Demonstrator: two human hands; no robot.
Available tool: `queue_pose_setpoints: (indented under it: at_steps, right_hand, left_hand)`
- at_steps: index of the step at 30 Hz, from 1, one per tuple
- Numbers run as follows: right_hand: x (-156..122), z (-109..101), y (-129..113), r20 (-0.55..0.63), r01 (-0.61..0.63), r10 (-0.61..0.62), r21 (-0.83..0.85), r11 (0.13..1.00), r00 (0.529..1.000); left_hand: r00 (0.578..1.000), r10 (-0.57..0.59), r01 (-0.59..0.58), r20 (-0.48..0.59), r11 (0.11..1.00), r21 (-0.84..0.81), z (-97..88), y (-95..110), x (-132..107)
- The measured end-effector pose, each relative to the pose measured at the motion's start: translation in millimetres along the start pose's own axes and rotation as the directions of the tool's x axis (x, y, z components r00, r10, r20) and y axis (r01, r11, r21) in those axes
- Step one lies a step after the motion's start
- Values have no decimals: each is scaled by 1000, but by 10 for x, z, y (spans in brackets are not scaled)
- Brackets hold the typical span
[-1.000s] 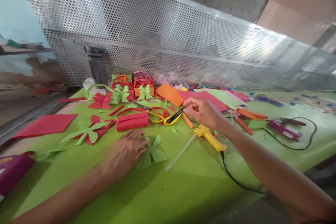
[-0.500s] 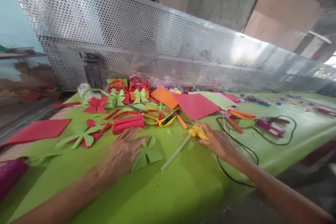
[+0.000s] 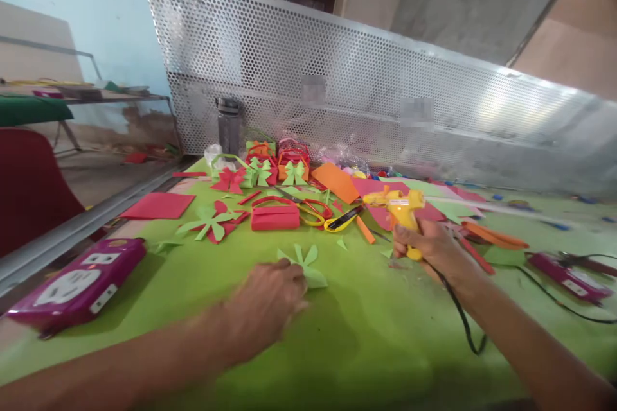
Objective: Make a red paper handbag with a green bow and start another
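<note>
A yellow hot glue gun (image 3: pixel 401 204) is gripped by its handle in my right hand (image 3: pixel 429 244), raised over the tabletop with its nozzle pointing left. A clear glue stick sticks out of its rear, and a black cord trails below my wrist. My left hand (image 3: pixel 274 295), slightly blurred, has its fingers curled together at the left edge of a green paper bow cutout (image 3: pixel 311 270), hiding part of it. Just beyond lies a small red paper bag (image 3: pixel 274 217) with a handle. Another green cutout (image 3: pixel 209 225) rests on red paper pieces to the left.
A purple power strip (image 3: pixel 81 282) lies at the left edge, another purple strip (image 3: pixel 571 277) at the right. Scissors (image 3: pixel 315 212) and a yellow-black cutter (image 3: pixel 343 219) lie mid-table. Paper bags, coloured sheets and a dark bottle (image 3: pixel 229 125) stand before the perforated metal panel (image 3: pixel 289 64).
My right hand has lifted the glue gun from the table and turned it. My left hand has gone from spread fingers to curled at the green cutout. The view has swung left.
</note>
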State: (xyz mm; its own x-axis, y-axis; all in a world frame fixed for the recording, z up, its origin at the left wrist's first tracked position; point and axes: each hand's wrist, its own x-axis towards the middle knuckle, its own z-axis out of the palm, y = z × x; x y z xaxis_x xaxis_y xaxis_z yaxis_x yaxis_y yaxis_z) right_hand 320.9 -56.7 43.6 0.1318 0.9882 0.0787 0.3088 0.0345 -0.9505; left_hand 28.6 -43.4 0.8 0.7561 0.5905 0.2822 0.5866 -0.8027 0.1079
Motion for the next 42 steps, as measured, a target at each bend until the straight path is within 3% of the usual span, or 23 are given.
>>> queue_pose_setpoints:
  at_steps: [2,4,10,16,21,27,32,37,42]
  right_hand:
    - [56,171,14,98,-36,28,82,996,995]
    - [101,307,32,194,-56,30,127,990,981]
    - [170,497,40,405,-110,64,91,990,912]
    - [152,642,2,557,-165,150,-23,986,817]
    - [142,625,39,588,-145,142,-42,988,796]
    - [74,585,-4,567,-66,177,-211,975,805]
    - [12,632,-85,552,-68,224,-288,955,803]
    - [12,631,-151,511,-32,222,-354,935,830]
    - [-14,650,-218,549,-27,250,-383,924,798]
  left_hand:
    - [992,67,-75,112,995,71,29,32,-59]
    - [984,81,-100,157,987,122,52,-3,-102]
    - [995,90,-92,34,992,80,108,-251,-190]
    - [991,135,-132,-16,983,130,177,-306,-258]
    - [975,208,-190,-76,962,194,211,-331,-283]
    - [982,169,-150,-90,971,187,167,-309,-271]
    - [988,135,-122,-77,982,145,143,-270,-266]
    - [997,68,-67,-36,997,45,156,-254,-268]
    - [997,31,-29,64,999,-34,112,-230,-267]
